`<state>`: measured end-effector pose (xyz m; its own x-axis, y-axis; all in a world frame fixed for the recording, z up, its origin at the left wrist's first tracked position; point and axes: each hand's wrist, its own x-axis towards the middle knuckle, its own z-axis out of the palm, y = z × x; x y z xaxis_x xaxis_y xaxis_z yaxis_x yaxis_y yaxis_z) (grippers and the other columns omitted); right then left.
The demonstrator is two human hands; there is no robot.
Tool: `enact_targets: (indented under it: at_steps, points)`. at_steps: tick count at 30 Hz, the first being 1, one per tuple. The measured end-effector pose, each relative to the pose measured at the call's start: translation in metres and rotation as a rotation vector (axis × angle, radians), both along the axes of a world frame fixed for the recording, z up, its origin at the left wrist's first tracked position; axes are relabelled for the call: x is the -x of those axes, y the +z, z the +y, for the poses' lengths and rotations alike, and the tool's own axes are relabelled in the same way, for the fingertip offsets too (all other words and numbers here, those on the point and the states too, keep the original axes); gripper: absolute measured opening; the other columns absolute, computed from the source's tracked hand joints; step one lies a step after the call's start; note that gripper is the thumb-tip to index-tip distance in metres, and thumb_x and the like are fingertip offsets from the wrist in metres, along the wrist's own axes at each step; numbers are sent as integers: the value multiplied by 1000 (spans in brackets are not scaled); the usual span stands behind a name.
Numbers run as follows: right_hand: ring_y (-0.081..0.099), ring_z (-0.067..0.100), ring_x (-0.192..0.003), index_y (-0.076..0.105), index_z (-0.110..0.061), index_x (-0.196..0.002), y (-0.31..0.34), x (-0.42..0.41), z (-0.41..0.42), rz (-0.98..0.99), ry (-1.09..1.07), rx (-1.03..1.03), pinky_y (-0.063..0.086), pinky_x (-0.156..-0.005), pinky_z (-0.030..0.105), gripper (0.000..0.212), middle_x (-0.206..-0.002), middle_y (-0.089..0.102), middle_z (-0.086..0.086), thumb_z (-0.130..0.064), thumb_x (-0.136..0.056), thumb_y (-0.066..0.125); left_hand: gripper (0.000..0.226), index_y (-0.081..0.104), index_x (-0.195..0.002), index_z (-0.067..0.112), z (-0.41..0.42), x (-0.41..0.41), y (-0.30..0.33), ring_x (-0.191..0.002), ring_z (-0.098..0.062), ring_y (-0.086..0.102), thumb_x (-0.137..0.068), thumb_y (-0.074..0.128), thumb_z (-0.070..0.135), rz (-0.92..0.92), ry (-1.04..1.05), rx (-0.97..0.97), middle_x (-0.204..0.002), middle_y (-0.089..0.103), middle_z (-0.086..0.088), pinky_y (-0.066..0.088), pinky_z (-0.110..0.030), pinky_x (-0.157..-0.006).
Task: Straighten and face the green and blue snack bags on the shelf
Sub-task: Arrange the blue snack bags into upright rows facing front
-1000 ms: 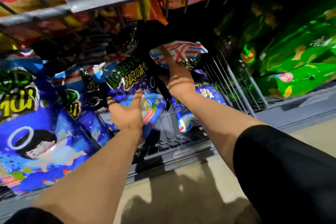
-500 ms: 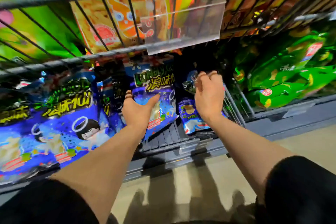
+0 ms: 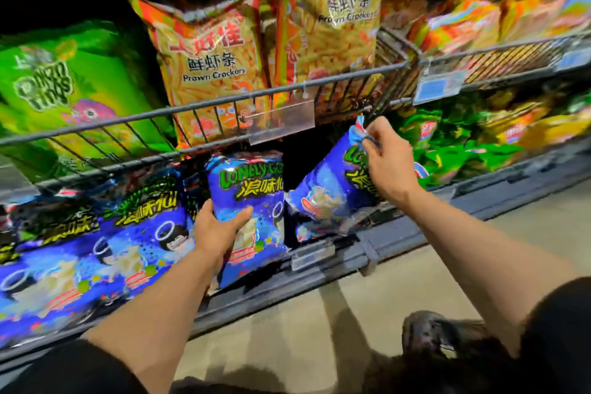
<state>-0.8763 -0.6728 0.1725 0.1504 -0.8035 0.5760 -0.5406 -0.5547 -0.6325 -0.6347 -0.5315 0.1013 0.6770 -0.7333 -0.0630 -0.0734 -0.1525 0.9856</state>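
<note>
Two hands held blue bags: left hand (image 3: 220, 230) gripped the upright bag (image 3: 252, 192), right hand (image 3: 388, 160) pinched the tilted bag (image 3: 329, 192), which we judged might slip.

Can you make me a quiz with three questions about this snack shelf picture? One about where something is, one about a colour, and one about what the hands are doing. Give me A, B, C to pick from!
1. Where are the prawn cracker bags?
A. On the floor
B. On the wire shelf above the blue bags
C. In the person's left hand

2. What colour is the bag the right hand holds?
A. Mostly blue with green letters
B. Plain white
C. All red

3. How does the tilted blue bag in the right hand sit?
A. Lying flat on the floor
B. Leaning over, pinched at its top corner
C. Torn open and empty

Answers:
1 B, they stand behind the wire rail above the blue row.
2 A, its front is blue with green lettering.
3 B, fingers pinch the top corner while the left hand grips the upright blue bag beside it.
</note>
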Motion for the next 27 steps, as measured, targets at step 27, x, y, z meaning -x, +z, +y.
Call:
enact_targets:
  at_steps: [27]
  points:
    - [44, 13, -64, 51, -11, -76, -60, -72, 17, -145, 509, -596, 34, -58, 25, 21, -68, 49, 10, 8, -84, 54, 61, 24, -148, 42, 23, -24, -18, -84, -9, 55, -101, 42, 8, -664, -408, -193, -141, 49, -5, 42, -17, -77]
